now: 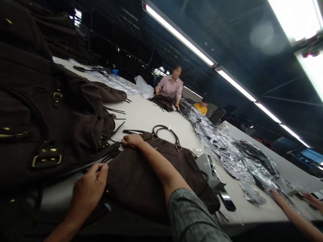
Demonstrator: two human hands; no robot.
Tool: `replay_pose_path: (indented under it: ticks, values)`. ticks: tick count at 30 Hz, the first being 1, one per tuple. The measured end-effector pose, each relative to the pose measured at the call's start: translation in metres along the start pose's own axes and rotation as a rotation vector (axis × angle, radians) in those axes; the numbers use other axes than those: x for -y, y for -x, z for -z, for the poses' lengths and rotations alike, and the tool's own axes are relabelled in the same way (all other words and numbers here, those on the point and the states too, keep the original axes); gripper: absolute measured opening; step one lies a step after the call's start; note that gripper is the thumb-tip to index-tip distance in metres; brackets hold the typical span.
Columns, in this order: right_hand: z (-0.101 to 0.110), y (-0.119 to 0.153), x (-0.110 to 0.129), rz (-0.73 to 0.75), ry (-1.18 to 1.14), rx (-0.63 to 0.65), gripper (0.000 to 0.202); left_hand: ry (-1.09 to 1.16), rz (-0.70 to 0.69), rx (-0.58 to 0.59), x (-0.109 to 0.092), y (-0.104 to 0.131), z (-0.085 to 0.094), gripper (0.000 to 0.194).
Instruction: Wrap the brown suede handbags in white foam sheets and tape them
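Observation:
A dark brown handbag (148, 181) with two rolled handles lies flat on the table in front of me. My right hand (133, 141) reaches across it and is closed at its far left corner, beside some thin dark straps (107, 153). At the bag's near left edge, my left hand (91, 183) is closed, thumb against bent fingers, gripping the edge. The exact bit of fabric between those fingers is hidden. A big heap of similar brown bags (73, 97) with brass buckles rises just left of both hands.
A grey device (208, 168) and a phone (227, 200) lie right of the bag on the white table (151, 112). Plastic-wrapped items (214, 137) run along the right side. Another person's forearm (290, 208) reaches in there. A person in pink (170, 86) handles dark bags (163, 102) opposite.

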State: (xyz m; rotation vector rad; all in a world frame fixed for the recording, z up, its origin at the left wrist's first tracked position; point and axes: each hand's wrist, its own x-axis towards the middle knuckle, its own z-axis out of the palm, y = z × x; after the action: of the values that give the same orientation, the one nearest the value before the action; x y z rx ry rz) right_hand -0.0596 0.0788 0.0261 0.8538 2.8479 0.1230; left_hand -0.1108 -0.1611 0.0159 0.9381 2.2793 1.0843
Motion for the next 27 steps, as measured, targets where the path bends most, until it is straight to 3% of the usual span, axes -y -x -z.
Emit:
replay_pose_path:
  ticks: [3,8,11,14,17,20,23,27]
  values:
    - [-0.003,-0.001,0.002,-0.066,0.01,-0.068,0.036,0.004,0.009,-0.003,0.003,-0.003,0.0,0.032]
    - [0.003,0.013,0.002,-0.115,-0.012,-0.376,0.034,0.015,-0.094,-0.044,0.005,0.0,0.0,0.03]
    - [0.012,0.029,-0.001,-0.343,-0.181,-0.48,0.036,0.005,-0.142,-0.054,0.004,0.004,0.003,0.028]
    - [0.019,0.048,-0.01,-0.492,-0.378,-0.427,0.039,-0.02,-0.139,-0.011,0.0,0.006,0.006,0.031]
    - [0.011,0.063,-0.017,-0.35,-0.497,-0.264,0.048,-0.043,-0.109,0.024,-0.003,0.007,0.009,0.039]
    - [-0.012,0.07,-0.015,-0.166,-0.542,-0.109,0.05,-0.021,-0.05,0.047,-0.004,0.007,0.011,0.044]
    - [-0.029,0.069,-0.01,-0.132,-0.548,-0.078,0.05,0.046,-0.046,0.089,-0.005,0.007,0.011,0.046]
    - [-0.019,0.072,-0.008,-0.13,-0.554,-0.018,0.05,0.044,-0.1,0.073,0.001,0.009,0.008,0.049]
